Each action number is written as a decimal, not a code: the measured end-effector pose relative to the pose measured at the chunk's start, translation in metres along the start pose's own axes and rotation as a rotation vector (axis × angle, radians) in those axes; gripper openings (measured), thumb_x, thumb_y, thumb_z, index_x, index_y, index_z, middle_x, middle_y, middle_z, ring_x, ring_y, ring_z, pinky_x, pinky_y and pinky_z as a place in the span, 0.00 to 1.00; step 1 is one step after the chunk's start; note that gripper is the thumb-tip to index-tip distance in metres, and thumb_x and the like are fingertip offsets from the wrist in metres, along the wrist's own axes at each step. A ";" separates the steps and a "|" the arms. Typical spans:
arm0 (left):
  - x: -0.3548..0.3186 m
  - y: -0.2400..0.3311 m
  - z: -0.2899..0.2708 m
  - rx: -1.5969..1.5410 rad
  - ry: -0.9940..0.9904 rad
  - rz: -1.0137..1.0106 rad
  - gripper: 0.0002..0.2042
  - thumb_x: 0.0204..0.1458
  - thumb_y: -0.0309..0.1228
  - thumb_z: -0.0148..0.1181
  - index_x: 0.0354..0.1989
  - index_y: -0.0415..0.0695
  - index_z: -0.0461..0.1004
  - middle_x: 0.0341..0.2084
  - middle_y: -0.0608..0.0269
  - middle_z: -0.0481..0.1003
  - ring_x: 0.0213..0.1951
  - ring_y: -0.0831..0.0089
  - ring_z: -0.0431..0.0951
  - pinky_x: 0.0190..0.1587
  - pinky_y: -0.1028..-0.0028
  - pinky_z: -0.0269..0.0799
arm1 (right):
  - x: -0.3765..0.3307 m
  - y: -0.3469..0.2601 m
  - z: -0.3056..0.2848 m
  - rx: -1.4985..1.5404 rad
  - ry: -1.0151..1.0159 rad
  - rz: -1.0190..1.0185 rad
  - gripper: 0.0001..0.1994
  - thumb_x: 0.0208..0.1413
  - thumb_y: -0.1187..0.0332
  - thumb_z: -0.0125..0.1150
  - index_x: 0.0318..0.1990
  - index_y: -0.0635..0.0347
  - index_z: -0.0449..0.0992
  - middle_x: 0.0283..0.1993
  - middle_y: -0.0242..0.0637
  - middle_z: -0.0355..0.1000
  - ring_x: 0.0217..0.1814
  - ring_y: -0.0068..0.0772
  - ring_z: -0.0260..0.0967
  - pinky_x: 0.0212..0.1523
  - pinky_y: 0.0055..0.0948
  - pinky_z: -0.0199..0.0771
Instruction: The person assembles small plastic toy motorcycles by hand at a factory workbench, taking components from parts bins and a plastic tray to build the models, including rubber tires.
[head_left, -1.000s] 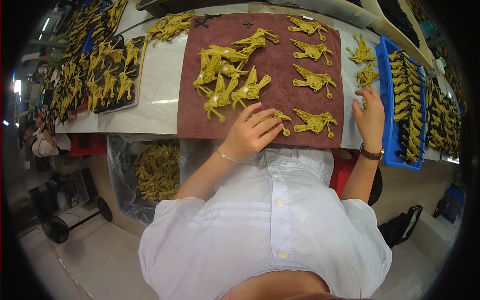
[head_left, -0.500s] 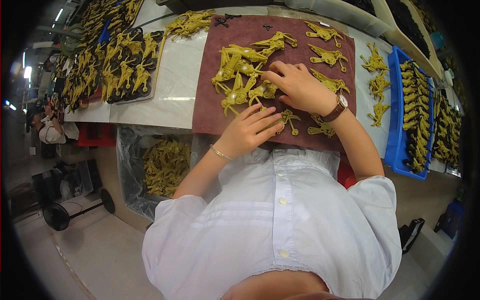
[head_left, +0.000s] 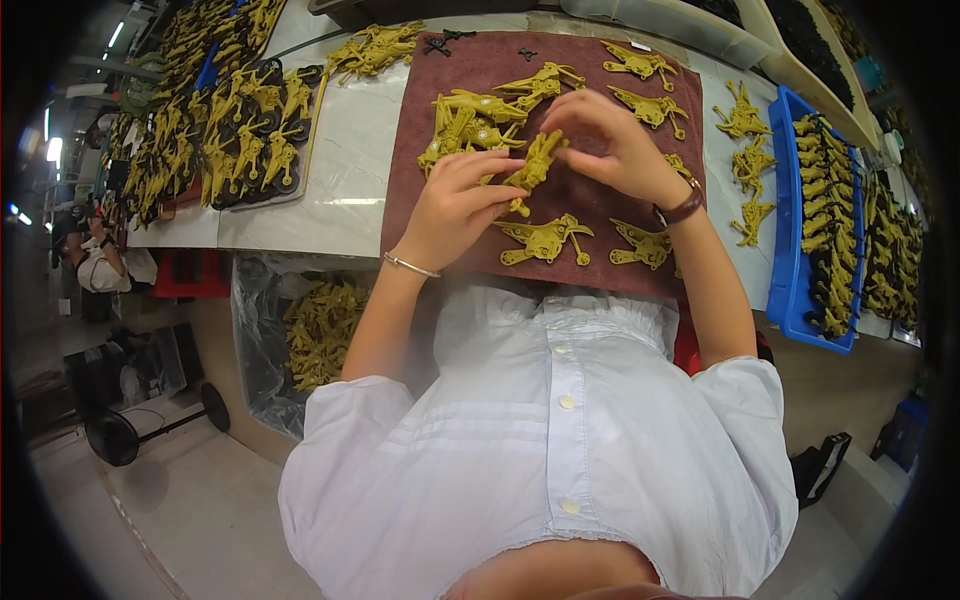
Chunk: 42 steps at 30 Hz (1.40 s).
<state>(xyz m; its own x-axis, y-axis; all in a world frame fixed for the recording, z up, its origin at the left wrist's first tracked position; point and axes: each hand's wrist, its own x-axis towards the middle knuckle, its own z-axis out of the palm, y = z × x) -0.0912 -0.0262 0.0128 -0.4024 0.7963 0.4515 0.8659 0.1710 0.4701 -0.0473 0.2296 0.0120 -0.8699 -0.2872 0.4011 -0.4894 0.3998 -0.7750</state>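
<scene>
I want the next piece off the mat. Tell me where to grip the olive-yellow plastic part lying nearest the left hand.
Probably pinch the thick middle body of the olive-yellow plastic part, coming from above: it lies flat on the brown mat, its thin prongs sticking out sideways, clear of the left hand.

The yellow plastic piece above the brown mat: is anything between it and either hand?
Nothing visible. The left hand and right hand both grip the yellow plastic piece directly with bare fingers, above the brown mat.

White button-up shirt (head_left: 560,440) with short sleeves, thin bangle (head_left: 411,265), dark wristwatch (head_left: 682,210).
</scene>
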 end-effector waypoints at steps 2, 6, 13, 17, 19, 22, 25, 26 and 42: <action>0.004 0.002 0.004 -0.074 0.053 -0.016 0.11 0.41 0.24 0.67 0.35 0.47 0.81 0.51 0.65 0.74 0.55 0.63 0.72 0.57 0.65 0.64 | -0.007 -0.018 -0.003 0.142 0.270 0.059 0.09 0.47 0.75 0.66 0.38 0.60 0.76 0.51 0.38 0.68 0.58 0.35 0.65 0.56 0.31 0.67; 0.023 0.023 0.019 -0.627 0.316 -0.254 0.09 0.42 0.23 0.68 0.35 0.44 0.83 0.52 0.59 0.73 0.55 0.64 0.72 0.58 0.67 0.65 | -0.019 -0.061 0.000 0.020 0.102 0.035 0.11 0.45 0.71 0.69 0.38 0.60 0.77 0.55 0.39 0.67 0.59 0.36 0.64 0.59 0.34 0.63; 0.043 0.035 0.039 -1.087 0.362 -0.323 0.09 0.40 0.24 0.72 0.33 0.42 0.84 0.56 0.53 0.70 0.60 0.64 0.66 0.61 0.65 0.60 | -0.039 -0.054 -0.011 0.134 0.153 0.102 0.09 0.50 0.71 0.66 0.38 0.62 0.78 0.53 0.38 0.67 0.56 0.33 0.65 0.55 0.31 0.67; 0.045 0.037 0.050 -0.777 0.265 -0.184 0.08 0.38 0.24 0.73 0.29 0.46 0.84 0.53 0.59 0.73 0.63 0.60 0.62 0.64 0.61 0.56 | -0.050 -0.050 -0.016 0.159 0.136 0.106 0.06 0.54 0.72 0.62 0.38 0.63 0.76 0.53 0.38 0.67 0.57 0.32 0.65 0.55 0.29 0.66; 0.046 0.042 0.053 -0.796 0.331 -0.234 0.07 0.38 0.25 0.73 0.28 0.47 0.83 0.51 0.60 0.75 0.63 0.58 0.62 0.64 0.60 0.55 | -0.059 -0.042 -0.022 0.165 0.329 0.164 0.05 0.58 0.73 0.57 0.38 0.64 0.74 0.54 0.39 0.65 0.56 0.30 0.66 0.53 0.27 0.68; 0.050 0.042 0.047 -0.733 0.352 -0.278 0.06 0.39 0.29 0.73 0.26 0.48 0.82 0.50 0.61 0.76 0.62 0.59 0.65 0.63 0.60 0.55 | -0.074 -0.033 -0.053 0.382 0.618 0.225 0.05 0.61 0.74 0.53 0.40 0.66 0.72 0.53 0.40 0.67 0.51 0.28 0.68 0.50 0.25 0.71; 0.062 0.054 0.053 -0.673 0.365 -0.343 0.06 0.40 0.32 0.73 0.26 0.48 0.82 0.50 0.62 0.76 0.61 0.61 0.67 0.62 0.60 0.55 | -0.067 -0.052 -0.042 0.113 0.408 0.157 0.05 0.61 0.74 0.53 0.39 0.66 0.72 0.52 0.41 0.68 0.50 0.29 0.70 0.48 0.26 0.72; 0.065 0.054 0.054 -0.592 0.377 -0.278 0.06 0.41 0.33 0.72 0.27 0.49 0.82 0.50 0.64 0.76 0.60 0.63 0.68 0.61 0.62 0.55 | -0.064 -0.056 -0.034 0.005 0.344 0.112 0.05 0.59 0.74 0.55 0.39 0.66 0.73 0.51 0.42 0.69 0.48 0.31 0.71 0.47 0.27 0.72; 0.051 0.066 0.048 -0.482 0.278 -0.223 0.05 0.45 0.31 0.68 0.31 0.48 0.79 0.52 0.61 0.74 0.61 0.63 0.67 0.63 0.58 0.47 | -0.062 -0.068 -0.003 -0.030 0.354 0.148 0.04 0.57 0.75 0.57 0.37 0.65 0.74 0.46 0.43 0.72 0.43 0.35 0.71 0.42 0.28 0.71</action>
<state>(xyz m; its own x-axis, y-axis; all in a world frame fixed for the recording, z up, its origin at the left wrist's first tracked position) -0.0405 0.0532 0.0304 -0.6781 0.5786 0.4532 0.5451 -0.0176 0.8382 0.0399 0.2232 0.0413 -0.8964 0.0916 0.4336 -0.3538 0.4414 -0.8246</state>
